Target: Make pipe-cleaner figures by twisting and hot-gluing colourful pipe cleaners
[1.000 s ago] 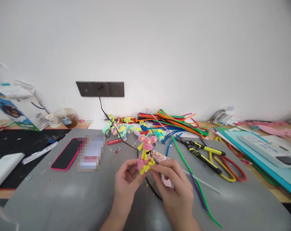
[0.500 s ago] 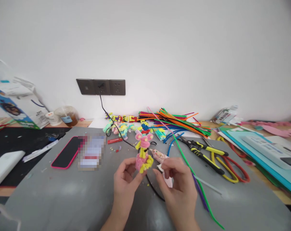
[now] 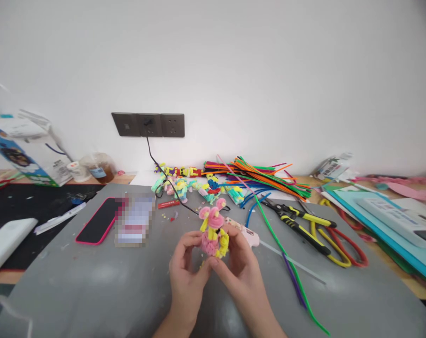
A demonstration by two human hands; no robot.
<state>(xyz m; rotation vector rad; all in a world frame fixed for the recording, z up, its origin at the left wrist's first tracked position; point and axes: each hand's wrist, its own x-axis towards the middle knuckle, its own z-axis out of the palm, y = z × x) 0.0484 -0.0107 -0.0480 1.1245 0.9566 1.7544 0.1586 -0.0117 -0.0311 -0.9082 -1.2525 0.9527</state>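
Between my two hands I hold a small pink and yellow pipe-cleaner figure [image 3: 212, 234], upright, with round pink pieces at its top. My left hand [image 3: 188, 265] grips it from the left side, thumb low at its base. On the other side my right hand [image 3: 239, 263] closes round it, and the two thumbs nearly meet underneath. Just behind the right hand lies a pink patterned glue gun [image 3: 250, 234], partly hidden, with a clear glue stick [image 3: 293, 263] running out from its back end.
Pliers [image 3: 300, 227] and scissors with red-and-yellow handles [image 3: 343, 249] lie to the right. Behind are bundled pipe cleaners [image 3: 269, 178] and several small figures [image 3: 181, 188]. A long green pipe cleaner [image 3: 274, 234] crosses the mat [image 3: 103, 291]. Two phones [image 3: 100, 221] lie left; a black cord [image 3: 170, 180] hangs from the outlet.
My right hand has moved left and taken hold of the figure, which it was apart from before. The figure has been lowered slightly and turned, its pink top now tilted differently.
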